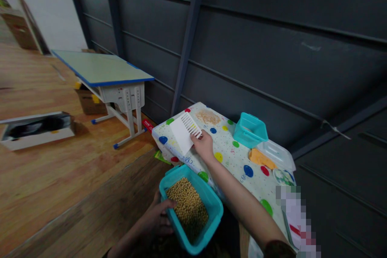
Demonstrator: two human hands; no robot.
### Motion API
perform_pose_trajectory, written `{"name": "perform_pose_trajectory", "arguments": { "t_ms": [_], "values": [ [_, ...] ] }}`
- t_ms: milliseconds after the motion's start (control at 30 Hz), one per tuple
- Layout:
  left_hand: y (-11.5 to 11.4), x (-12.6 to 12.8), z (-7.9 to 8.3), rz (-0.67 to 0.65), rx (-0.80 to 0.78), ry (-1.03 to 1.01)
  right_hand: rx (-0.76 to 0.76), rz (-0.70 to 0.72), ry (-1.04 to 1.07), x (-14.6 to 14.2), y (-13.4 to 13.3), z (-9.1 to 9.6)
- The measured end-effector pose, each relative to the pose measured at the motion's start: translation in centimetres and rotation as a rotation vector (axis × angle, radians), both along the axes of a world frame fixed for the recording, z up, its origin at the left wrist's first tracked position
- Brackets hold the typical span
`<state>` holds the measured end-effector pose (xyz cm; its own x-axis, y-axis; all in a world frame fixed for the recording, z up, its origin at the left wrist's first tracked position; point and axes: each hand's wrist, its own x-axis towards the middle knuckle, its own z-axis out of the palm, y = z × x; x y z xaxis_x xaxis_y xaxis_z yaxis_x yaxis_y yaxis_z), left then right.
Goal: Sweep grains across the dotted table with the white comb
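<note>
My left hand point(160, 215) grips the left side of a teal plastic bin point(216, 205), its thumb over the rim. Round tan beans, like soybeans point(187, 199), lie in the bin, which is tilted beside the table's near edge. Above the tabletop my right hand point(204, 145) is closed on a flat white slotted scraper point(181, 135), its row of comb-like slots along one side. Just beyond it, a loose pale heap of small grains or flakes point(208, 117) is spread on the balloon-print tablecloth point(229, 173).
At the table's right stand a second teal bin point(250, 131), a clear lid point(279, 155), an orange cloth point(261, 158) and a round patterned item point(283, 177). A dark panelled wall point(272, 60) borders the far side. To the left are a desk point(102, 68) and an open box point(39, 129).
</note>
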<state>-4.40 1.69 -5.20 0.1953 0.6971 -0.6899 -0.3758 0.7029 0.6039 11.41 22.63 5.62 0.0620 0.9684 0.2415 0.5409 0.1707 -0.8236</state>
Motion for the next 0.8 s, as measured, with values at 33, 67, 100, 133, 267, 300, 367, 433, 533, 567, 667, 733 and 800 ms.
{"name": "perform_pose_trajectory", "arguments": {
  "t_ms": [33,67,100,133,267,300,367,433,533,567,667,733,800],
  "values": [
    [0.0,0.0,0.1,-0.009,0.004,0.008,-0.022,-0.023,0.026,0.5,0.2,-0.3],
    [0.0,0.1,0.2,-0.017,0.012,0.021,-0.048,-0.039,0.056,0.9,0.4,-0.4],
    [0.0,0.1,0.3,-0.023,0.021,0.034,-0.076,-0.043,0.093,1.3,0.5,-0.5],
    [0.0,0.2,0.5,-0.024,0.021,0.041,-0.105,-0.037,0.141,1.7,0.7,-0.5],
    [0.0,0.3,1.0,-0.016,0.014,0.063,-0.105,0.03,0.33,4.0,0.9,0.6],
    [0.0,0.4,1.1,-0.018,0.012,0.062,-0.063,0.023,0.316,4.9,1.0,1.1],
    [0.0,0.4,0.9,-0.026,0.016,0.057,0.044,-0.038,0.162,6.8,0.9,2.2],
    [0.0,0.4,0.7,-0.036,0.016,0.052,0.136,-0.106,-0.09,8.3,0.7,3.0],
    [0.0,0.4,0.1,-0.04,0.017,0.037,0.181,-0.122,-0.427,9.0,0.0,3.2],
    [0.0,0.4,0.0,-0.037,0.019,0.032,0.172,-0.103,-0.515,8.7,-0.3,3.1],
    [0.0,0.4,-0.1,-0.034,0.022,0.036,0.128,-0.024,-0.742,6.8,-1.0,2.5],
    [0.0,0.4,0.0,-0.04,0.019,0.047,0.112,0.035,-0.867,5.2,-1.4,2.3],
    [0.0,0.4,0.1,-0.041,0.019,0.053,0.105,0.094,-0.954,3.7,-1.7,2.5]
  ]
}}
